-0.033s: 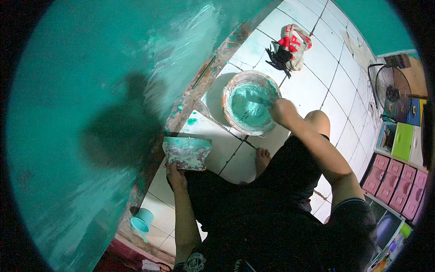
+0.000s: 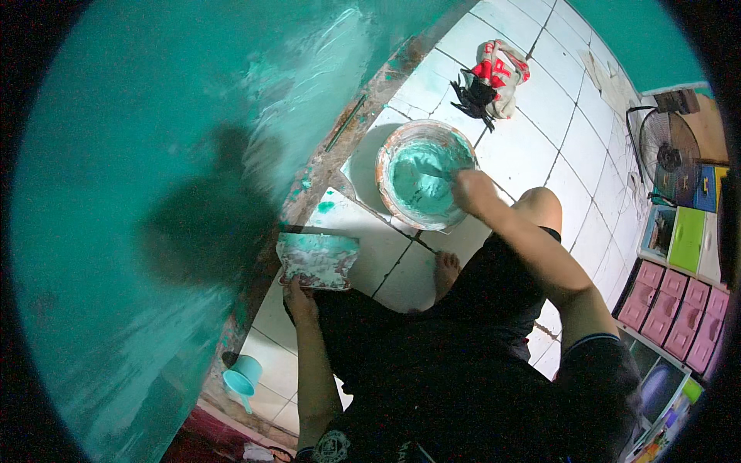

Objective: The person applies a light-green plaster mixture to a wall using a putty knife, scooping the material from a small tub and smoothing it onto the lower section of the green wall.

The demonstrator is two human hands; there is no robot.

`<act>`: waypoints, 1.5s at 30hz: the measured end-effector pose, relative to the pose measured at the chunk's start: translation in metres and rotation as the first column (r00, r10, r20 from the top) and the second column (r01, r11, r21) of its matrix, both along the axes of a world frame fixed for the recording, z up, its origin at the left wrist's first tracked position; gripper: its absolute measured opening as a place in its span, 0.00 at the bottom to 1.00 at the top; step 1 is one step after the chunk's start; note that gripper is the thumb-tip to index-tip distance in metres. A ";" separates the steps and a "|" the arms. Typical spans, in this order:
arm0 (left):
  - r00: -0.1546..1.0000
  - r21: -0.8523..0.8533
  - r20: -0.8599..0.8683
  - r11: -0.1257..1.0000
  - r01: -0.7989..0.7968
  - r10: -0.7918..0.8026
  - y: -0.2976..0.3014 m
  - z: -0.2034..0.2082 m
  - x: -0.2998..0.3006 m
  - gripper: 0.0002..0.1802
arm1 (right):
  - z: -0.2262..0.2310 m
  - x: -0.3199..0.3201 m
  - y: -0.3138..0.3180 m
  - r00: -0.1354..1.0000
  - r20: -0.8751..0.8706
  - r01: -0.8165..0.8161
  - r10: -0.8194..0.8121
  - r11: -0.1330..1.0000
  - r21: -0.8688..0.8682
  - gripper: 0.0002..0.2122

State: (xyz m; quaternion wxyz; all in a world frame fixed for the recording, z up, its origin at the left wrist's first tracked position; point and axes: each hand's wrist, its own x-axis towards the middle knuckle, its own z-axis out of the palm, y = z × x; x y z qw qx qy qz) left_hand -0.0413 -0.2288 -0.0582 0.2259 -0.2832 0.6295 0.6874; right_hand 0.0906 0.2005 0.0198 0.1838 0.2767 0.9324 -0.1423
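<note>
A round bucket (image 2: 386,189) with a smeared brownish rim stands on the tiles ahead of me, holding thick turquoise paste (image 2: 417,185). My right hand (image 2: 477,194) is closed at its right rim, around the handle of a paste-coated scraper (image 2: 441,171) whose blade reaches into the paste. The handle is mostly hidden by my fingers. Beside the wall, my left hand (image 2: 299,299) grips the near edge of a flat, wide spreading board (image 2: 319,258). Turquoise and whitish smears cover that board, and it is held apart from the bucket.
A turquoise wall (image 2: 116,139) with paler smeared patches rises at left. On the tiled floor are a red-and-white plastic bag (image 2: 505,81) with black material and, lower left, a light-blue dipper (image 2: 243,374). A fan (image 2: 670,154) and pink drawers (image 2: 660,305) stand at right.
My right hand has shifted slightly left over the bucket with the scraper, and the paste surface looks stirred differently. My left hand and the board stay where they were.
</note>
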 end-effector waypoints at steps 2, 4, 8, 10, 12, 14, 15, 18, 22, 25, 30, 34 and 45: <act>1.000 0.042 -0.021 0.999 -0.008 0.009 -0.002 -0.005 -0.001 0.23 | -0.049 -0.012 -0.009 0.983 -0.004 -0.183 0.184 0.979 0.089 0.09; 0.999 0.059 -0.040 0.998 -0.003 0.006 -0.001 -0.006 -0.001 0.22 | -0.064 -0.028 -0.028 0.991 0.099 -0.092 0.087 0.995 0.045 0.10; 1.000 0.041 -0.021 0.999 0.013 -0.012 -0.005 -0.009 -0.001 0.23 | -0.056 -0.039 -0.075 0.977 0.191 -0.098 0.098 0.995 -0.011 0.13; 0.999 0.012 -0.013 0.999 0.030 -0.030 -0.013 -0.014 -0.002 0.23 | -0.044 -0.036 -0.073 0.922 0.173 -0.360 0.347 0.932 0.049 0.13; 0.998 -0.049 -0.013 0.996 0.068 -0.069 -0.011 -0.011 -0.002 0.24 | -0.057 -0.026 -0.059 0.910 0.081 -0.410 0.406 0.912 0.037 0.13; 0.994 -0.102 0.018 0.989 0.105 -0.104 0.015 0.006 -0.001 0.24 | -0.085 -0.020 -0.029 0.908 0.237 -0.310 0.346 0.934 -0.177 0.14; 0.994 -0.137 0.033 0.984 0.109 -0.105 0.023 0.015 -0.001 0.24 | -0.094 -0.019 -0.018 0.892 0.307 -0.250 0.333 0.927 -0.280 0.15; 0.997 0.028 -0.074 0.999 0.032 -0.030 0.013 0.004 0.001 0.24 | -0.097 -0.011 -0.009 0.996 0.088 0.020 0.027 0.867 -0.498 0.18; 0.999 0.009 -0.030 1.000 0.011 -0.010 -0.017 -0.027 -0.003 0.23 | -0.066 -0.026 -0.006 0.987 0.042 -0.121 0.152 0.900 -0.420 0.22; 0.997 0.050 -0.064 0.998 0.033 -0.030 -0.014 -0.026 -0.003 0.22 | -0.048 -0.025 0.002 0.995 0.067 -0.029 0.074 0.859 -0.512 0.23; 0.990 0.101 -0.132 0.992 0.069 -0.056 0.003 -0.014 -0.002 0.21 | -0.045 -0.015 0.023 0.988 0.134 0.145 -0.074 0.732 -0.665 0.25; 0.998 0.110 -0.060 0.994 0.015 -0.008 -0.005 -0.024 -0.002 0.21 | -0.030 -0.011 0.030 0.990 0.109 0.144 -0.094 0.690 -0.710 0.24; 0.983 -0.011 -0.159 0.995 0.094 -0.095 -0.012 -0.019 0.002 0.20 | 0.029 0.006 0.040 0.872 0.216 0.427 -0.439 0.469 -0.773 0.21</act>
